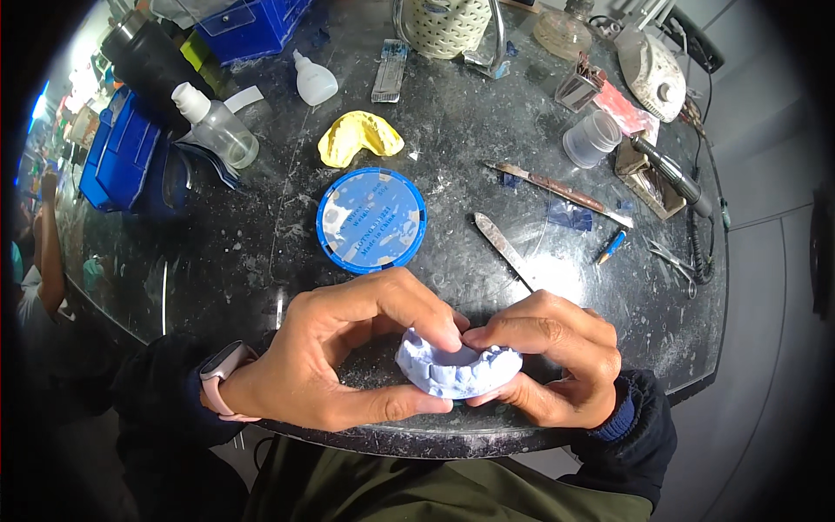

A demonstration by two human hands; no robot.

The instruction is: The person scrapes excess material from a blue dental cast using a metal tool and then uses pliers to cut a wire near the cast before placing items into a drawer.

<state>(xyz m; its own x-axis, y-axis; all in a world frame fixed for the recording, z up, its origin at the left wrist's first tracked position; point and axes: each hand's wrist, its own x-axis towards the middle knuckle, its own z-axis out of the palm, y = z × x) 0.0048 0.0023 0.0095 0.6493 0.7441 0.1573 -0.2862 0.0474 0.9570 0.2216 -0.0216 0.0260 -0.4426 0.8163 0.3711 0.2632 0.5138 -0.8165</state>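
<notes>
My left hand [365,348] and my right hand [548,357] both grip a pale blue-white plaster dental model [457,374] near the front edge of the dark worktop, thumbs at its near side and fingertips at the top. Beyond my hands lie a round tub with a blue lid [370,217], a yellow horseshoe-shaped model [358,130] and a metal spatula [500,244]. To the right are a long knife with a brown handle [557,187] and a small blue pencil-like item [611,246].
The scuffed worktop [261,235] holds blue boxes [117,157], a black bottle [148,65], a spray bottle [222,130], a dropper bottle [315,80], a perforated holder [439,26], a clear cup [590,139], a handpiece [674,170], scissors [674,261] and a white device [648,70]. Another person's arm [48,244] shows at far left.
</notes>
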